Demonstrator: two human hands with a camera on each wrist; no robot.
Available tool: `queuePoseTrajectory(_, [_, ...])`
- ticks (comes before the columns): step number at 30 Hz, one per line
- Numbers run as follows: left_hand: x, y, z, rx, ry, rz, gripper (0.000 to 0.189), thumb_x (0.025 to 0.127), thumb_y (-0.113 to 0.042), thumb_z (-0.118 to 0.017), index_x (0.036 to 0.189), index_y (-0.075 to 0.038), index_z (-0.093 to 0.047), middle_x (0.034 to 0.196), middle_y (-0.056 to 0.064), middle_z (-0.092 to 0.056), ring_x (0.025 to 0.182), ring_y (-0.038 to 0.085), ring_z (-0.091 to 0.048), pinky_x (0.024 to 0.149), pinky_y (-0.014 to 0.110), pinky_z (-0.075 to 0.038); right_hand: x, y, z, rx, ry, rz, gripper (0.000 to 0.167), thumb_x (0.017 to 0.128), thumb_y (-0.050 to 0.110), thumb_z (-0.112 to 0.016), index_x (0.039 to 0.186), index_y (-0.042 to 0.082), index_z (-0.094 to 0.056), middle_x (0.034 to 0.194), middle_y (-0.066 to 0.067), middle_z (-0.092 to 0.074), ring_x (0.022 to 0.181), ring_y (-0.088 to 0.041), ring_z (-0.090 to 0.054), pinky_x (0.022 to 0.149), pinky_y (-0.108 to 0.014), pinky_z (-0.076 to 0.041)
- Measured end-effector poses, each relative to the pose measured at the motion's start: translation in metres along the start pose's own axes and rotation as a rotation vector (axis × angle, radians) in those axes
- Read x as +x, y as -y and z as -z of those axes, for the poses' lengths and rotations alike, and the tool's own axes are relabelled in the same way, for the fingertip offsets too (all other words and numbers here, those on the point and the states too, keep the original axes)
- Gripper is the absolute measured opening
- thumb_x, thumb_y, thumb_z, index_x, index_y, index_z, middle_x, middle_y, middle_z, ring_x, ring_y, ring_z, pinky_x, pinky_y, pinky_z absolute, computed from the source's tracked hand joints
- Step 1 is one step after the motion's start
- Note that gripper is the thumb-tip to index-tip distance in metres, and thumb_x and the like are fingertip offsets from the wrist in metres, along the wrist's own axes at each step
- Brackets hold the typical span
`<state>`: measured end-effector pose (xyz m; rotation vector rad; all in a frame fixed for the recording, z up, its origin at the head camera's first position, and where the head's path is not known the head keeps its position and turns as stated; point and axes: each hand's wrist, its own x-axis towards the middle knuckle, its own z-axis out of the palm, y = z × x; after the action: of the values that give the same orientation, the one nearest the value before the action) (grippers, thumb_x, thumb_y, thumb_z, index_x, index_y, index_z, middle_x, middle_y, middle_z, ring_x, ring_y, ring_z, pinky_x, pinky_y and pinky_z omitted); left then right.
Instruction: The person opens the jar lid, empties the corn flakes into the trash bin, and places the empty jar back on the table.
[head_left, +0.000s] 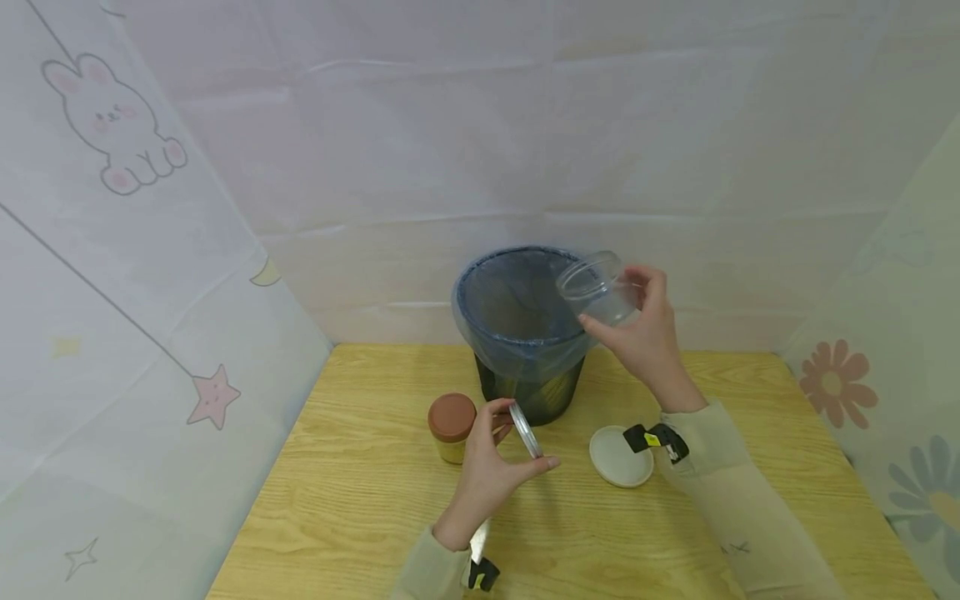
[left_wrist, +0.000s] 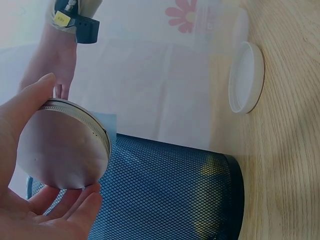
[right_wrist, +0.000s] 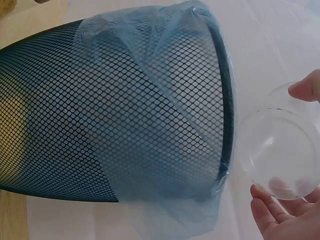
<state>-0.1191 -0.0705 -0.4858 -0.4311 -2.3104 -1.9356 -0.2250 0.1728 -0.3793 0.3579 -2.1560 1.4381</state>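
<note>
Blue plastic, thin and folded over the rim, makes the bag (right_wrist: 170, 65) lining a dark mesh bin (left_wrist: 165, 185), and by the bin's right edge the right hand (head_left: 645, 329) grasps a clear jar (head_left: 611, 300), tipped with its mouth toward the opening. No contents show through its wall. The left hand (head_left: 491, 462) pinches a silver lid (head_left: 526, 431) on edge between thumb and fingers, lower and nearer the person. For a tidy job, the jar would best be brought fully over the opening before tilting further, with the fingers spread round its body, as the smooth sides may slip. The wrist should clear the rim, because a loose fold of bag could catch, and the lid is better held low and apart so that neither arm crowds the other. The table (head_left: 322, 500) is yellowish with a wood grain; on it a brown-topped pot (head_left: 452, 418) stands left of the bin and a white disc (head_left: 621, 457) lies flat to the right. Pale, creased sheeting (head_left: 450, 150) walls three sides, printed with a rabbit (head_left: 112, 121), a pink star (head_left: 214, 397) and flowers (head_left: 832, 382).
</note>
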Motion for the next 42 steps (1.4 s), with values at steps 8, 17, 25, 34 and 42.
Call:
queuePoseTrajectory(8, [0.0,0.003,0.0,-0.019,-0.01,0.0,0.086,0.072,-0.022,-0.096,0.141,-0.015,-0.045,0.138,0.005,-0.048,0.124,0.026,-0.051,0.11,0.047,-0.04,-0.006,-0.002,0.001,-0.006,-0.003,0.013,0.09,0.075,-0.004,-0.087,0.149,-0.001,-0.036,0.135,-0.021,-0.045,0.12,-0.036,-0.05,0.105,-0.055,-0.038])
queuePoseTrajectory(17, [0.001,0.006,0.0,-0.044,-0.019,0.022,0.091,0.068,-0.026,-0.099,0.139,-0.015,-0.043,0.133,0.004,-0.051,0.123,0.021,-0.056,0.108,0.034,-0.042,-0.013,-0.006,0.001,-0.021,-0.017,0.038,0.087,0.073,0.001,-0.09,0.144,-0.002,-0.041,0.132,-0.02,-0.051,0.12,-0.034,-0.051,0.105,-0.055,-0.037])
queuePoseTrajectory(25, [0.0,0.007,0.0,-0.028,-0.032,0.034,0.096,0.066,-0.025,-0.099,0.142,-0.016,-0.041,0.132,0.005,-0.05,0.121,0.018,-0.057,0.106,0.036,-0.044,-0.021,0.006,0.003,-0.027,-0.023,0.07,0.085,0.07,0.001,-0.092,0.14,-0.006,-0.044,0.127,-0.023,-0.056,0.113,-0.035,-0.052,0.098,-0.047,-0.04])
queuePoseTrajectory(34, [0.0,0.012,-0.002,0.034,-0.044,0.044,0.095,0.067,-0.024,-0.099,0.142,-0.012,-0.043,0.131,0.006,-0.048,0.122,0.025,-0.057,0.107,0.042,-0.043,-0.038,0.004,0.008,0.003,0.06,0.021,0.09,0.067,-0.004,-0.093,0.141,-0.005,-0.04,0.133,-0.023,-0.057,0.123,-0.04,-0.054,0.105,-0.049,-0.04])
queuePoseTrajectory(42, [-0.001,0.014,-0.001,0.064,-0.033,0.054,0.096,0.066,-0.017,-0.099,0.143,-0.005,-0.042,0.133,0.006,-0.046,0.123,0.029,-0.056,0.105,0.044,-0.045,-0.055,-0.006,0.012,0.061,0.118,0.012,0.096,0.066,-0.007,-0.093,0.145,0.0,-0.039,0.134,-0.018,-0.056,0.125,-0.037,-0.053,0.107,-0.027,-0.041])
